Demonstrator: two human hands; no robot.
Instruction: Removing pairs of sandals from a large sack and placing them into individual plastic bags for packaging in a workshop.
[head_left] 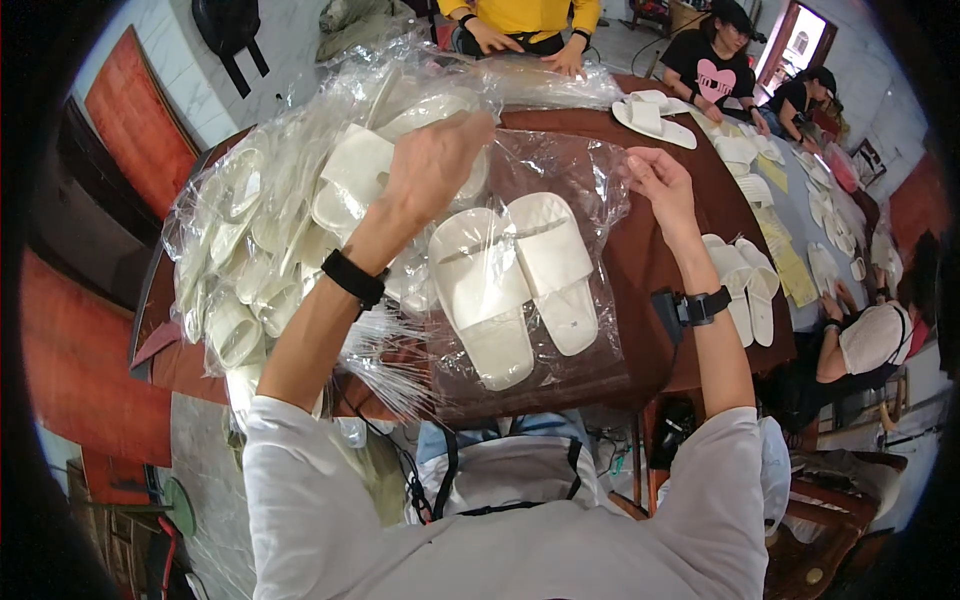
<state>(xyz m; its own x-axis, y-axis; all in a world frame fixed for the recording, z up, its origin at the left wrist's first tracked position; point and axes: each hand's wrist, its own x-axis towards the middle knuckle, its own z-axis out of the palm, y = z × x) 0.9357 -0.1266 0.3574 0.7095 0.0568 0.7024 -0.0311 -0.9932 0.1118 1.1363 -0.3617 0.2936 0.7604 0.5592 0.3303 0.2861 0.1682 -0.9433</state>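
A pair of white slide slippers [515, 285] lies side by side inside a clear plastic bag [612, 310] on the brown-covered table in front of me. My right hand [664, 192] pinches the bag's upper right corner between thumb and fingers. At the upper left corner, my left hand [435, 170] is closed, slightly blurred, with the bag's edge at its fingertips. Just beyond and left of that hand rises a heap of bagged white slippers [262, 215]. A bundle of thin white ties [395, 370] lies at the table's near edge, left of the bag.
Loose slippers lie at the far right [655, 118] and right [742, 285] of the brown table [655, 340]. Across it stands a person in yellow [520, 15]. Other people sit along a grey table [800, 215] with rows of slippers. Flat clear bags [560, 85] lie at the far edge.
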